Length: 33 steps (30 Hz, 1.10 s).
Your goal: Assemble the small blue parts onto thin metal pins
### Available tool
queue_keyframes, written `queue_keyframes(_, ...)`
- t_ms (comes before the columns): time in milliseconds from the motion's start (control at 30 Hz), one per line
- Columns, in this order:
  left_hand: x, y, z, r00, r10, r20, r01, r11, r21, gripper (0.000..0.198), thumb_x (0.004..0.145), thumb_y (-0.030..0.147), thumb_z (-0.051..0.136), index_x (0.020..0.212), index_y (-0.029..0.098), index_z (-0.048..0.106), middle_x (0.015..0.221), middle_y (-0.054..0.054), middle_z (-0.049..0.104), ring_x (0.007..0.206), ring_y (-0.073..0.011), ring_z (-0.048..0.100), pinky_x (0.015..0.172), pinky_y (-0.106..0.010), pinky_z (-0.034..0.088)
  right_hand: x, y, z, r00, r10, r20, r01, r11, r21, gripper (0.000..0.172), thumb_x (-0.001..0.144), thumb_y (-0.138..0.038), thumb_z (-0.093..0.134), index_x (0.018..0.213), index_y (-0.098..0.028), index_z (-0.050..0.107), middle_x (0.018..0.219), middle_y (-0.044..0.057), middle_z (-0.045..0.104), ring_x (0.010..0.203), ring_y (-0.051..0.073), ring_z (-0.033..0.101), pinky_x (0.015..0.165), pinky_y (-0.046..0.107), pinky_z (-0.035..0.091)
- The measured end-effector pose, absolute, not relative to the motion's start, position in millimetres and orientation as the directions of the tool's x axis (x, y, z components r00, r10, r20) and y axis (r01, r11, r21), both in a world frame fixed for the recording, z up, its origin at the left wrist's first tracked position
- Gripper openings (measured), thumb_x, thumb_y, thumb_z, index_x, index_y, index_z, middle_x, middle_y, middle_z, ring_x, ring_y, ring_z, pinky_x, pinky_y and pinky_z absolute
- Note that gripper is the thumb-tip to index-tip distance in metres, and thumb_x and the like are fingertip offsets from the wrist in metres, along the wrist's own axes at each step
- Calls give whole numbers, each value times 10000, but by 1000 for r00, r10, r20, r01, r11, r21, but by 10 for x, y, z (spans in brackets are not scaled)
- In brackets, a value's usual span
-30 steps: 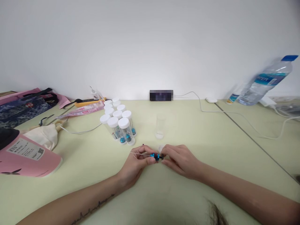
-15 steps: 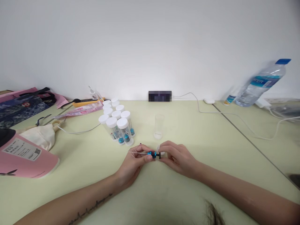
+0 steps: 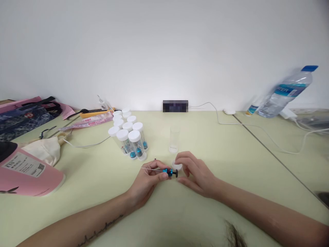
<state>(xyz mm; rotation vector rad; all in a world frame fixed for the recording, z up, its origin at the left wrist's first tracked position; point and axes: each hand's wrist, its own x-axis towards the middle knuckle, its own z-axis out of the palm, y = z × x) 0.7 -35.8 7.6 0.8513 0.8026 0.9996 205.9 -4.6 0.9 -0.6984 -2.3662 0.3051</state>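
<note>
Between the thumb and fingers of my left hand (image 3: 149,175) is a small blue and black device (image 3: 170,172) with a thin pale rod pointing left and a black disc at its right end. My right hand (image 3: 195,173) is just right of the disc, thumb and fingers apart, holding nothing. A white cap (image 3: 177,166) lies on the table behind the device, close to my right fingertips. Behind it stands an uncapped clear tube (image 3: 174,139). To the left, several clear tubes with white lids (image 3: 135,136) stand grouped, with blue parts inside.
A pink cup (image 3: 33,171) and a cream cloth pouch (image 3: 42,150) are at the left, with bags behind. A dark box (image 3: 175,106) stands by the wall. White cables (image 3: 246,124) cross the right side, near a leaning water bottle (image 3: 285,94).
My right hand has let go of the device's black end; its thumb and fingers have spread apart. The device has shifted slightly right and nearer, still in my left hand, and more of the cap shows.
</note>
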Motion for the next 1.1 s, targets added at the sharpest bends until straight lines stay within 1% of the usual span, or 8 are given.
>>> queue_keyframes(133,1,-358,54,344,924,-168,-376,300,877,148,682,196,744,788,151,650,767,-28,672,700,-126,609,681,-238,454,2057,-39,29,-725,533,436,424,845,-327,257,977,-362,312,909,-190,489,848,45,574,617,120,516,571,238,403)
queue_keyframes(200,-1,-355,48,346,922,-172,-392,309,867,147,691,187,737,800,149,645,773,-28,671,699,-120,607,676,-230,455,2049,-35,13,-697,533,480,404,844,-352,140,951,-321,412,977,-194,464,940,49,573,553,83,488,531,216,389)
queue_keyframes(333,-1,-352,47,340,923,-180,-398,314,862,137,698,159,729,803,144,642,793,-23,672,717,-106,608,693,-216,458,2036,-39,-13,-645,528,552,348,847,-403,299,886,-345,542,1108,-206,397,1090,84,527,512,57,450,512,210,401)
queue_keyframes(533,-7,-352,51,361,917,-171,-386,314,868,111,722,157,709,808,148,640,772,-20,672,712,-111,617,687,-222,467,2035,-52,-7,-684,513,519,398,858,-325,146,934,-313,463,1009,-189,475,908,40,604,509,75,462,524,211,366)
queue_keyframes(667,-7,-348,52,372,913,-168,-372,313,874,119,718,161,712,812,142,641,788,-29,672,735,-126,622,700,-238,472,2047,-49,13,-708,548,446,448,836,-317,275,973,-370,338,868,-177,503,706,11,590,547,115,502,537,230,351)
queue_keyframes(867,-14,-350,35,353,918,-183,-389,321,863,142,714,168,717,820,143,626,795,-29,672,705,-117,612,676,-234,466,2052,-58,-8,-672,569,475,448,822,-351,240,930,-389,438,1032,-174,467,858,28,632,520,89,501,534,221,348)
queue_keyframes(967,-14,-352,35,357,915,-185,-382,324,866,145,719,172,714,829,141,624,805,-41,680,718,-126,617,689,-244,468,2045,-55,-12,-687,551,474,449,834,-319,177,939,-340,426,975,-177,485,796,11,632,520,94,504,529,226,338)
queue_keyframes(1100,-10,-348,34,363,914,-181,-377,322,869,136,726,166,707,831,136,626,791,-42,677,714,-123,615,686,-237,464,2049,-56,10,-693,554,461,449,832,-326,227,963,-355,357,958,-174,494,721,7,627,555,114,534,544,230,349)
